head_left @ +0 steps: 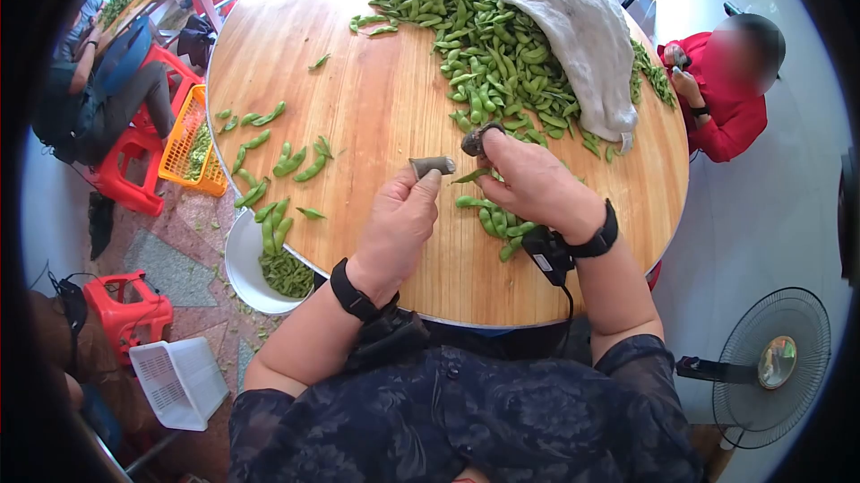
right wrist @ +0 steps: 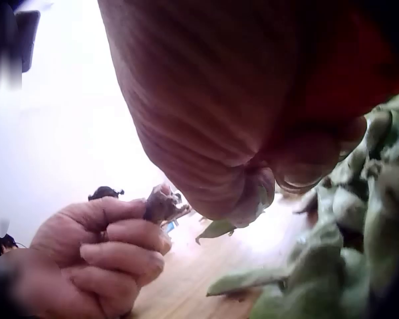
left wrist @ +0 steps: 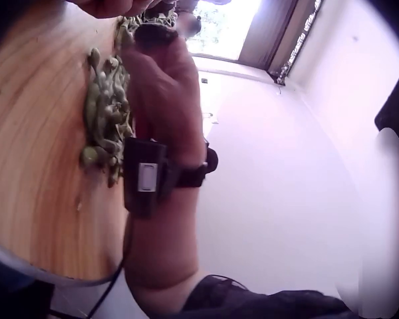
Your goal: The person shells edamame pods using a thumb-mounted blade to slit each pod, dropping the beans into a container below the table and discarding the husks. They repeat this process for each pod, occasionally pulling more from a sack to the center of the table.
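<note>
Thumb and curled fingers of my left hand (head_left: 400, 219) pinch a short grey-brown tube-like piece (head_left: 432, 166) above the table; whether it is worn on a finger cannot be told. The right wrist view also shows this left hand (right wrist: 106, 259) with the dark piece (right wrist: 163, 205). Just to the right, my right hand (head_left: 542, 187) holds a green pod (head_left: 469, 176) in its fingertips, a dark lumpy piece (head_left: 481, 139) at the thumb side. Several pods (head_left: 493, 217) lie under the right hand. Blur hides detail in the left wrist view, where the right hand (left wrist: 163, 90) appears.
A large pod heap (head_left: 502, 44) lies partly under a grey-white cloth (head_left: 573, 26). Loose pods (head_left: 278, 163) lie at the table's left; a white bucket (head_left: 246, 259) stands below the edge. A person in red (head_left: 730, 116) is at right, near a fan (head_left: 772, 366).
</note>
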Tool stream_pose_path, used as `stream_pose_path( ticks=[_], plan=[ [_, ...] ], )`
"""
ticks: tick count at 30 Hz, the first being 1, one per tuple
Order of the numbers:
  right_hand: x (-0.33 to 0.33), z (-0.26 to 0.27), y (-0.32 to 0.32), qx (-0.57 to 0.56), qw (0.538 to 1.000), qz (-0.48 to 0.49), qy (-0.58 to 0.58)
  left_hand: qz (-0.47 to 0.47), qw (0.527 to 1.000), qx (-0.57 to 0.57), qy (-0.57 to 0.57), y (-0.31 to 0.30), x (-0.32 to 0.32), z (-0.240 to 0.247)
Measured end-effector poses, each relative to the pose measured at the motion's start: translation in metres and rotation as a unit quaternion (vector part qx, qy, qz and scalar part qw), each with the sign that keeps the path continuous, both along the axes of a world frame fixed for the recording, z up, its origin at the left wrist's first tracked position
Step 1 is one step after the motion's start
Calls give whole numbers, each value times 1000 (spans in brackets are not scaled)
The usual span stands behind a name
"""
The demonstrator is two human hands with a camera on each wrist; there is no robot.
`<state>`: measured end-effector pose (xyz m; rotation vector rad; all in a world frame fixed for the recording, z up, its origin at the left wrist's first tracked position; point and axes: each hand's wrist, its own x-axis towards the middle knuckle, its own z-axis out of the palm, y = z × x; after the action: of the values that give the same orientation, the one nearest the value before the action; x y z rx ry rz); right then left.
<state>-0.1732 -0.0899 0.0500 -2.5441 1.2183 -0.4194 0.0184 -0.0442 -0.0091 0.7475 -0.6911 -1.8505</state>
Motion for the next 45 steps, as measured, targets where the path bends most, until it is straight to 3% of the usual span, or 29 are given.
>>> stream_pose_path(
  ticks=[1,3,5,7,9,11,12,14,15,17,18,20,23,27,29,30,32,36,38,39,40,41,43,45],
  plan=[
    [1,10,7,1,1000,-2,-2,-2,1000,1,-2,2,-5,3],
    [3,25,23,41,999,7,-9,3,981,-111,-158,5,-18,10],
    [-1,23,31,37,999,12,-3,-34,966,-172,-188,3,-16,-1],
    [-4,20,38,11,999,16,-31,-145,950,-164,-220,5,-12,4],
    [-8,16,42,23,997,-17,-66,-172,953,-155,-196,7,-9,11],
    [-11,10,44,46,987,-77,-134,-208,975,-26,-73,8,-5,11],
    [-13,5,44,47,986,-76,-138,-207,975,-25,-77,8,-5,11],
    [-17,-5,43,224,929,-96,-278,-201,978,-19,-49,5,-5,11],
    [-17,-5,45,226,928,-95,-282,-201,978,-17,-53,5,-7,12],
    [-17,-5,50,398,838,-125,-351,-138,977,-91,-133,7,-15,11],
    [-16,-8,51,401,835,-125,-356,-140,976,-88,-138,8,-16,10],
    [-16,-12,51,356,871,-123,-315,-103,946,-183,-246,8,-18,6],
    [-20,-24,50,306,894,-104,-310,-76,910,-271,-304,10,-23,-2],
    [-21,-12,51,348,871,-116,-327,-56,865,-320,-384,8,-25,0],
    [-24,-11,52,406,842,-126,-333,20,788,-421,-449,8,-28,4],
    [-23,-7,52,408,840,-126,-336,17,788,-420,-450,8,-29,6],
    [-22,-2,53,433,828,-130,-332,43,728,-461,-505,10,-30,11],
    [-20,-19,53,380,858,-117,-324,35,698,-479,-531,11,-30,9],
    [-19,-21,54,338,883,-96,-311,-26,828,-381,-410,11,-28,3],
    [-20,-26,53,339,881,-97,-314,-30,827,-381,-412,12,-26,5],
    [-22,-34,50,244,920,-54,-302,-111,953,-163,-231,11,-22,9],
    [-23,-38,49,146,947,-11,-286,-179,981,72,-27,11,-20,14],
    [-22,-37,53,167,938,-6,-303,-203,972,117,24,11,-18,22],
    [-21,-33,54,185,929,0,-319,-247,938,175,167,13,-16,16]
  ],
)
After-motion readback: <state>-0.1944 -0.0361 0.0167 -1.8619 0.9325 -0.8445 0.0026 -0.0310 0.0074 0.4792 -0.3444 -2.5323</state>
